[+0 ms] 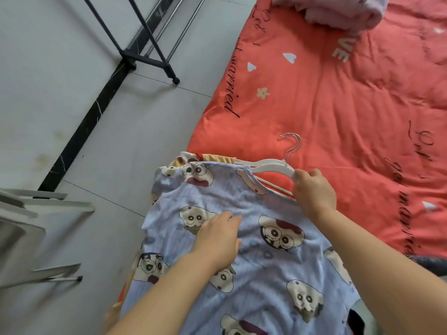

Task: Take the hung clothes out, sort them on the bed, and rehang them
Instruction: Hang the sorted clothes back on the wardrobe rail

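Right grip [313,189] pinched the white hanger [278,167] at the neckline of the blue cartoon-print shirt [266,274]; left grip [217,240] lay flat on that shirt, which overlapped the red bed [338,105] edge.

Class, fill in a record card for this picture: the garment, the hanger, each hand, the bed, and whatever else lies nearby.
garment: blue cartoon-print top, spread at the bed's near edge
hanger: white hanger, one arm inside the top's neck opening; two metal hooks show
left hand: rests flat on the top
right hand: grips the hanger's free end
bed: red bedcover with script print
nearby: pink folded blanket on the bed; black rack foot on the floor
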Action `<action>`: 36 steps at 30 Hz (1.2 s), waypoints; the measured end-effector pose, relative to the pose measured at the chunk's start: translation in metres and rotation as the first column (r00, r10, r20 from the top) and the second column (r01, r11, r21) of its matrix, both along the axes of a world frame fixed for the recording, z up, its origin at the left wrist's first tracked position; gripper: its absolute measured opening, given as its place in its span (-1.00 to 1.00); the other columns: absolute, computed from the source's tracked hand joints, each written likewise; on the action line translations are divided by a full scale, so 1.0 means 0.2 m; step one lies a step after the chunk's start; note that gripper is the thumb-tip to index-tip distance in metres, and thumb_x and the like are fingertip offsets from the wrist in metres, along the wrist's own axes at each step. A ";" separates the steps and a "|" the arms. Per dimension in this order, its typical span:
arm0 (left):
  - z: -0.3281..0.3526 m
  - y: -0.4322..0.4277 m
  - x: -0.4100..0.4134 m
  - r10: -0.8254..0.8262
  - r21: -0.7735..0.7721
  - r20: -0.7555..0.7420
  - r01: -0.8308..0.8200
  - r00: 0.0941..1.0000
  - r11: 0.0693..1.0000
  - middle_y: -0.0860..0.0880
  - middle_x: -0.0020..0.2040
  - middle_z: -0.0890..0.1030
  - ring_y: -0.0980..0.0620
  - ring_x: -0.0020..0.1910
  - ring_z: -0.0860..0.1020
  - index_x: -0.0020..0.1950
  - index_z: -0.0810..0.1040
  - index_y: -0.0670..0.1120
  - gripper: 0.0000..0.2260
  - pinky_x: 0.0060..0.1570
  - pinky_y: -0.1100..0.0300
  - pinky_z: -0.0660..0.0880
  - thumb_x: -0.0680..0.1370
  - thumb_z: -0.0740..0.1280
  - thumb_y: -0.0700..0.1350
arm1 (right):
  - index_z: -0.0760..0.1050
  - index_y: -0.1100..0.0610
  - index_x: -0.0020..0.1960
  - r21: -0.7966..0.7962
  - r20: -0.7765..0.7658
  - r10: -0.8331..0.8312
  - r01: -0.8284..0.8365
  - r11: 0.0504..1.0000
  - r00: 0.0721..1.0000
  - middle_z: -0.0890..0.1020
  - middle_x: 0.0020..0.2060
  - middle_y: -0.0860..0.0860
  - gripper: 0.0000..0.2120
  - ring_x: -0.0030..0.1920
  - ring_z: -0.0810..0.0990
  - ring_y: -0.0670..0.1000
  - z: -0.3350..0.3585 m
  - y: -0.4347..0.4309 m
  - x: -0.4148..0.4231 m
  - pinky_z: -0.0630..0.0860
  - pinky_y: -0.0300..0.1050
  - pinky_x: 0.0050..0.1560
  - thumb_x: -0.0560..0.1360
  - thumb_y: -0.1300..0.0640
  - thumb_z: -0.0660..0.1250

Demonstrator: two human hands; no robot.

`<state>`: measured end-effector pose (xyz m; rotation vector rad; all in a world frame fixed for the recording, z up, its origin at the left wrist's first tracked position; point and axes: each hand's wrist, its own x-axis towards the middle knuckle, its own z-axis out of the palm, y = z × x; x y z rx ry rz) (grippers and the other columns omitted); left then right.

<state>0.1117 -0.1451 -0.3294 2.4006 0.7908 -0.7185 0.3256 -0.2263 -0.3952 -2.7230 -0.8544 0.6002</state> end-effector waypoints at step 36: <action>1.76 -0.97 -3.05 0.077 0.416 0.897 -0.889 0.436 0.188 0.13 -0.33 0.58 0.20 -0.40 0.49 0.26 0.48 0.01 -0.66 -0.31 0.32 0.36 0.48 0.25 -0.08 | 0.37 -0.37 0.13 0.589 0.409 0.848 -0.807 0.037 0.337 0.50 -0.15 -0.33 -0.56 -0.11 0.51 -0.29 2.32 -0.47 -3.06 0.44 -0.46 -0.19 0.47 0.13 0.38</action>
